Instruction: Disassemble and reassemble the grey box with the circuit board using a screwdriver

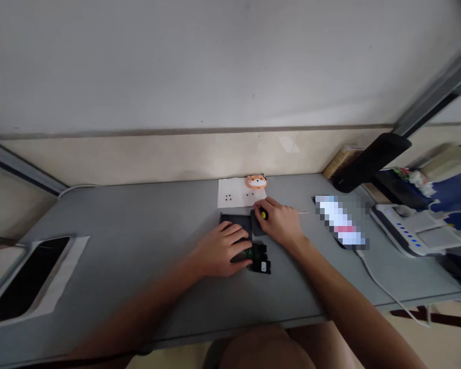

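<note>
I have my left hand point(225, 248) palm down near the middle of the worktop point(138, 220), its fingers bent over the near part of the black tray point(236, 219); whether they grip it or only rest there, I can't make out from here. Its thumb and forefinger reach the near left side of the board point(260, 256), which lies toward the front edge, a white label facing up. My right hand point(280, 218) is closed around the screwdriver point(265, 214), whose yellow and black handle shows at the fingers while the thin shaft points toward the right edge. Its fingertips sit at the far end of the black block point(258, 227), just beside the tray; I can't tell whether they press on it. At the back edge, the paper point(230, 185) carries small screws point(228, 197), four in a group and two apart, with the dog-faced case point(256, 182) on its far right corner. I judge the step in hand to be handling the loose parts, with the driver held ready rather than working, since its shaft points away from them. As I read it, the next move calls for a steady left hand, a light touch near the board, and room around those screws.
</note>
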Demonstrator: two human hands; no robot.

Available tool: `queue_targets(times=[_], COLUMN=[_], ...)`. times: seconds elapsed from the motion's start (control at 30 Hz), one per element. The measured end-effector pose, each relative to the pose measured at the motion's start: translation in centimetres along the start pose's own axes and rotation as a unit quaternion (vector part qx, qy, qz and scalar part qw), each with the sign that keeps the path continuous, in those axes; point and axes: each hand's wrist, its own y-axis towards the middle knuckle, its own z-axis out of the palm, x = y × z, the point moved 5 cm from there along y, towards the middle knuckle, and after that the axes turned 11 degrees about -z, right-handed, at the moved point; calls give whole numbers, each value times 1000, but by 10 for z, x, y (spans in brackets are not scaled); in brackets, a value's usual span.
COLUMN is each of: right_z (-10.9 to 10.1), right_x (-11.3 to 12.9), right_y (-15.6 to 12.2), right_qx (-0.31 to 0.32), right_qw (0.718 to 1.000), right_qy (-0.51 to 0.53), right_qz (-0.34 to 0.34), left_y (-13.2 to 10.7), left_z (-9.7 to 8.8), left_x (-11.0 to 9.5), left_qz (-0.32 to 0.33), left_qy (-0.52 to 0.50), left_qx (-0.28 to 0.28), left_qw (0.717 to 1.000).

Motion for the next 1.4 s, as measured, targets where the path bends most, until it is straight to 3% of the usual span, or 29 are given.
queue_targets(times=[0.3,0.47,0.57,0.7,1.4], right_z=[-3,-3,-4,-5,-4], right_x=[1,-2,-7,-13,-13], right_y=[1,-1,-1,-2,-3], right_qx=[-7,-17,-25,-28,-34], right_qw=[1000,999,999,998,998], right_qy=[7,26,31,40,40], right_qz=[27,30,32,32,38], left_y=[5,1,-2,-8,-9], left_z=[-4,-26,-28,-23,-13], left_x=[0,31,59,81,81], left_qz=[-25,-101,-171,-213,-238], left_qy=[-3,26,40,-13,-17], left_qx=[-29,-121,-94,-30,-1], left_qw=[999,987,980,977,971])
